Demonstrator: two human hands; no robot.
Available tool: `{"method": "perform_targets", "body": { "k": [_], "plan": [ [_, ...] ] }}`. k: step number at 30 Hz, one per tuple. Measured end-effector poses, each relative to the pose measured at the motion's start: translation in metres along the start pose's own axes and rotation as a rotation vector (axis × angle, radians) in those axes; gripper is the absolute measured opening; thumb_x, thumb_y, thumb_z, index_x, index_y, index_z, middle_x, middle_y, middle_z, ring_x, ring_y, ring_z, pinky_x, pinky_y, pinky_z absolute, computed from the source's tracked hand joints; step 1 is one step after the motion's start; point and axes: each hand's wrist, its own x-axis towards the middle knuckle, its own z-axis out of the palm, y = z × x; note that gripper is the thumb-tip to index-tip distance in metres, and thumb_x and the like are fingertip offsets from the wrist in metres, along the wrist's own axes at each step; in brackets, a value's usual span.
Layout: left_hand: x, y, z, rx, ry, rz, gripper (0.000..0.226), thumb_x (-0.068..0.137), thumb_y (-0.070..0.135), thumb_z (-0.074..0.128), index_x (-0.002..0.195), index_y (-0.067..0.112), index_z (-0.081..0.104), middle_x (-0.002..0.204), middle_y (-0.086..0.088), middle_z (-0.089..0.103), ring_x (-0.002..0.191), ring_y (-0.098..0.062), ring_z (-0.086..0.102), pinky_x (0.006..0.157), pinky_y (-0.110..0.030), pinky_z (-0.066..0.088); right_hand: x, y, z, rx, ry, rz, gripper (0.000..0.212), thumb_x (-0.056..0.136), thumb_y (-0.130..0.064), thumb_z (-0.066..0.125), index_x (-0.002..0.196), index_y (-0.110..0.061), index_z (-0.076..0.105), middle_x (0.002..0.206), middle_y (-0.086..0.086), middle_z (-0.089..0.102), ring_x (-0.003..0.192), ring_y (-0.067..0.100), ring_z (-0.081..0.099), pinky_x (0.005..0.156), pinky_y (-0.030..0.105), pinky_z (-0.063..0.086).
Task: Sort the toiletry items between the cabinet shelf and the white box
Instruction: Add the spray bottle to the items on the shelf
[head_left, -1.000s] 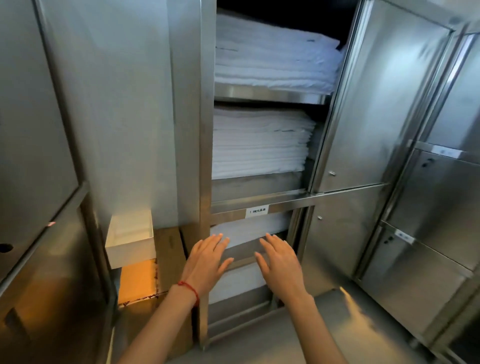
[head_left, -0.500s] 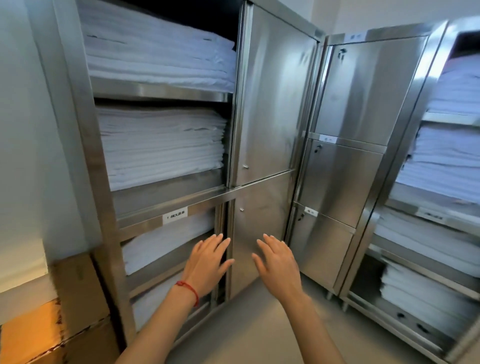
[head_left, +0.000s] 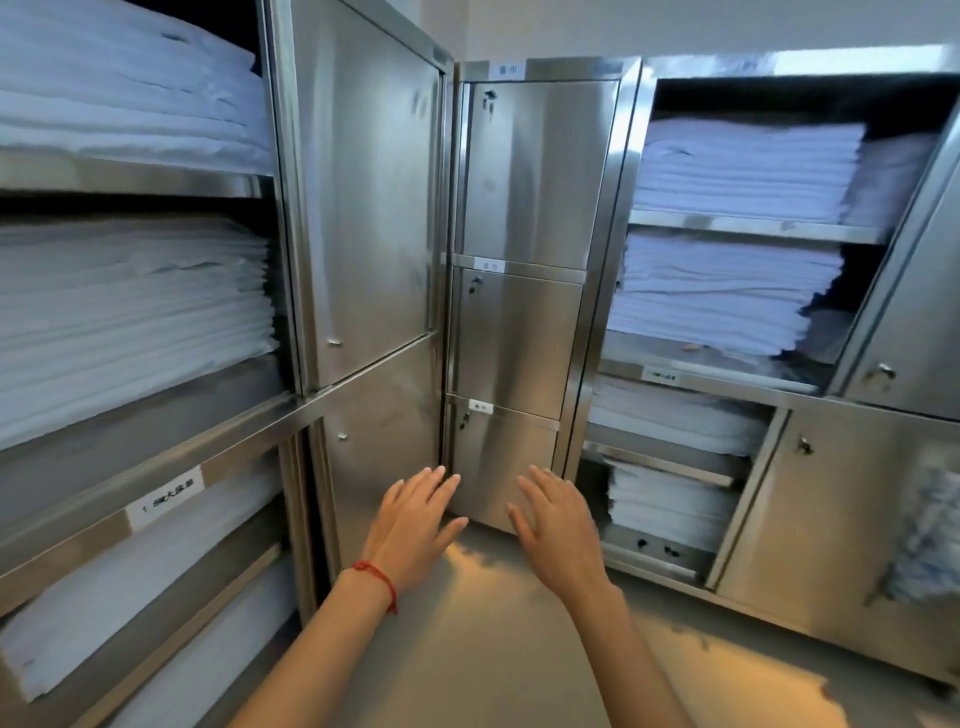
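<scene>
My left hand (head_left: 415, 525) and my right hand (head_left: 556, 525) are held out side by side in front of me, palms down, fingers straight and spread, holding nothing. A red string sits on my left wrist. Both hands hover in the air before the bottom door of a narrow steel cabinet (head_left: 514, 332) in the corner, without touching it. No toiletry items and no white box are in view now.
Open steel shelves on the left (head_left: 135, 395) hold stacks of folded white linen (head_left: 130, 306). More stacked white linen (head_left: 727, 291) fills open shelves on the right. Shut steel doors (head_left: 374, 208) stand between them. The grey floor (head_left: 493, 649) lies below my arms.
My view has swung to the right: the white box and cardboard carton at the left went out of sight, and the corner cabinet and right shelves came in. My hands keep the same pose.
</scene>
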Motion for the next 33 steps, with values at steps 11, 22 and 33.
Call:
{"method": "perform_targets", "body": {
  "k": [11,22,33],
  "plan": [
    [0.038,0.039,0.024,-0.131,-0.028,0.234,0.060,0.096,0.048,0.037,0.149,0.024,0.020,0.155,0.003,0.020,0.143,-0.011,0.014,0.117,-0.031,0.012,-0.025,0.038,-0.026,-0.118,0.040,0.229,0.047,0.100,-0.039,0.038,0.144,-0.022,0.035,0.153,-0.002,0.029,0.142,0.012,0.019,0.116,0.030,0.010],
    [0.074,0.111,0.050,-0.232,-0.067,0.366,0.059,0.097,0.046,0.037,0.149,0.025,0.019,0.156,0.002,0.017,0.144,-0.012,0.011,0.117,-0.032,0.008,-0.045,0.096,-0.048,-0.185,0.059,0.365,0.046,0.100,-0.040,0.038,0.142,-0.023,0.036,0.151,-0.002,0.032,0.140,0.012,0.022,0.117,0.030,0.015],
    [0.131,0.201,0.081,-0.258,-0.090,0.432,0.058,0.097,0.045,0.037,0.149,0.022,0.020,0.156,0.001,0.019,0.144,-0.014,0.012,0.117,-0.032,0.008,-0.035,0.199,-0.072,-0.222,0.082,0.407,0.046,0.100,-0.040,0.038,0.142,-0.021,0.038,0.150,-0.001,0.034,0.140,0.013,0.024,0.116,0.028,0.011]
  ]
}}
